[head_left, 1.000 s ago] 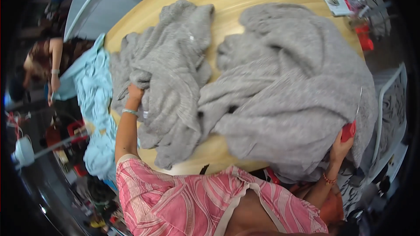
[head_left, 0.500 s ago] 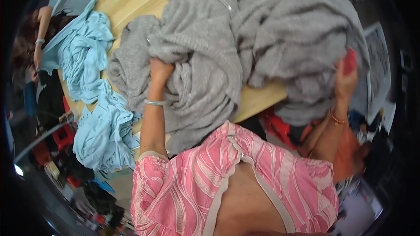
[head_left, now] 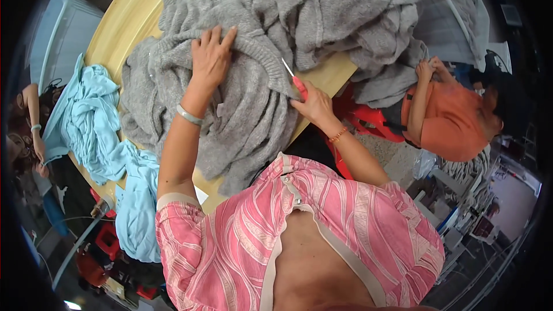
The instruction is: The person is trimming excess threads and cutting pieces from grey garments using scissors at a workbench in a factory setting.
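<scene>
A heap of grey knitwear point(head_left: 242, 121) with a ribbed edge point(head_left: 268, 60) lies in front of me. My left hand point(head_left: 212, 57) presses flat on the knit beside that ribbed band, its fingers spread. Near the right end of the band is my right hand point(head_left: 315, 103), closed around a thin pointed tool point(head_left: 299, 85) with a red handle. The tool's pale, narrow tip points up and left over the grey fabric. Whether it has one blade or two cannot be made out. My right fingertips are close against the edge of the knit.
More grey knitwear point(head_left: 351, 11) is piled farther right on the yellow wooden table point(head_left: 115, 29). Light blue garments point(head_left: 92, 121) hang over its left edge. At the right, a person in an orange top point(head_left: 452, 124) handles grey fabric near a red stool point(head_left: 368, 116); another person's arm point(head_left: 34, 121) is at far left.
My right hand has come in from the far right to the ribbed edge, bringing the red-handled tool. My left hand has loosened its grip on the knit and flattened out. The view has shifted.
</scene>
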Tool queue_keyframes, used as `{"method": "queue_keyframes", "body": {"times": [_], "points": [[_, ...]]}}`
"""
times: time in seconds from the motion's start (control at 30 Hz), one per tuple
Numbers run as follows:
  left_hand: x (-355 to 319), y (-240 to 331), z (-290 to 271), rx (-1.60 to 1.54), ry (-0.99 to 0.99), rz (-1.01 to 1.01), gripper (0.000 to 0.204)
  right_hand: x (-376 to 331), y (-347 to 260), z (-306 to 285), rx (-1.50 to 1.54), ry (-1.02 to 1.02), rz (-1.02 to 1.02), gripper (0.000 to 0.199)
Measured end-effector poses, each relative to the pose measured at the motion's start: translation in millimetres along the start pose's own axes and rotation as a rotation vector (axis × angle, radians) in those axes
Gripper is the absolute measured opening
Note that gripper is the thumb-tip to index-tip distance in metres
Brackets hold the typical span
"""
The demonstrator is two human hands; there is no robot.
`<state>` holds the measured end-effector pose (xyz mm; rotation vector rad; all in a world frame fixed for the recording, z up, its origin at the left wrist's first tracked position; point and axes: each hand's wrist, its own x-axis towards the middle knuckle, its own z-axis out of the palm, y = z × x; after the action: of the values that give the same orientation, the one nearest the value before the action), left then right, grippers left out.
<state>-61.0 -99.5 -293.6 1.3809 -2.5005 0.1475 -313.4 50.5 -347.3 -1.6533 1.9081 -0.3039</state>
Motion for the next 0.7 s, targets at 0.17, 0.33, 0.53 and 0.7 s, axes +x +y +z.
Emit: {"method": "queue_keyframes", "body": {"times": [0.17, 0.33, 0.53, 0.7], "points": [[15, -30, -3, -0.135, 0.05, -0.022, 0.026, 9, -3, -12, 0.173, -0.017, -0.08, 0.035], [44, -95, -99, -0.819, 0.442, -0.453, 0.022, 11, -47, -119, 0.575, -0.016, -0.231, 0.042], [31, -152, -171, -1.026, 0.7, -0.53, 0.021, 32, -137, -178, 0.426, -0.065, -0.502, 0.035], [5, -206, -107, -0.998, 0.662, -0.807, 0.022, 97, -125, -133, 0.457, -0.166, -0.563, 0.031]]}}
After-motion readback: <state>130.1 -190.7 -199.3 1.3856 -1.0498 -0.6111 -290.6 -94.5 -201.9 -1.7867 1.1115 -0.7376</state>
